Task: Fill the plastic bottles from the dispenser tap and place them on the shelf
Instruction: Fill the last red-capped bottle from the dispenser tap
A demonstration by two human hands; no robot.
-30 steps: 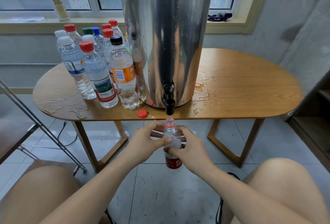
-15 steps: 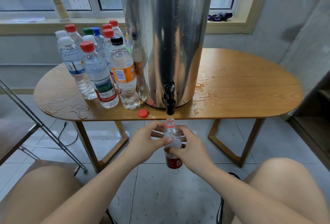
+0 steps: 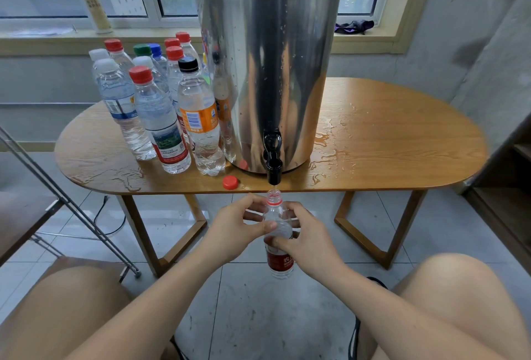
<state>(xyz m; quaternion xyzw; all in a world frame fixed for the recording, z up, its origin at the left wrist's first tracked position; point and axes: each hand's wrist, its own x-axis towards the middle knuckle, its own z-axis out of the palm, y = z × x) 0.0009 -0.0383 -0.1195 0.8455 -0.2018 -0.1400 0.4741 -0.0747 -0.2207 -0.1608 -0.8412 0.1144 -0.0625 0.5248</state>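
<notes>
We hold the bottle (image 3: 278,234) upright under the tap (image 3: 273,165), off the near edge of the table (image 3: 388,135), so the thin stream (image 3: 274,186) drops into its open mouth. Fingers of the left hand (image 3: 232,227) curl round the shoulder, those of the right hand (image 3: 309,240) round the body, steadying it. Bottle: clear plastic w/ red label & neck ring, uncapped; fill level unclear.

The dispenser (image 3: 267,72) is cut off by the upper edge. The middle of the bottle (image 3: 280,263) is hidden by fingers (image 3: 258,226).
</notes>
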